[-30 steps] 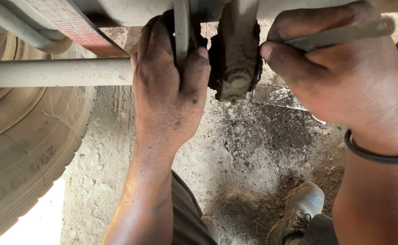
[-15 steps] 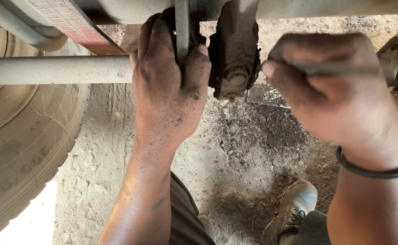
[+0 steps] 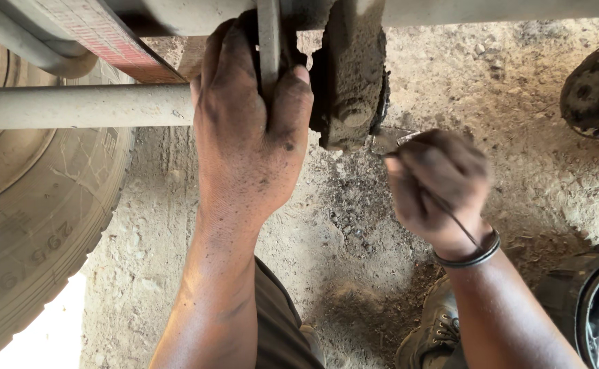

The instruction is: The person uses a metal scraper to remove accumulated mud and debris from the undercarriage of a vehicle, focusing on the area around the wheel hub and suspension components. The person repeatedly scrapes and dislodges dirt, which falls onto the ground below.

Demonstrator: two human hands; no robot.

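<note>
My right hand (image 3: 439,191) has dropped from the frame to below the greasy bracket (image 3: 350,75).
It is closed around a thin tool (image 3: 391,140); my left hand (image 3: 251,130) clamps the flat bar (image 3: 268,41), steadying it.

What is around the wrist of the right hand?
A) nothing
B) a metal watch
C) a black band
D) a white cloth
C: a thin black band circles the wrist just below the right hand, which grips a thin metal tool.
</note>
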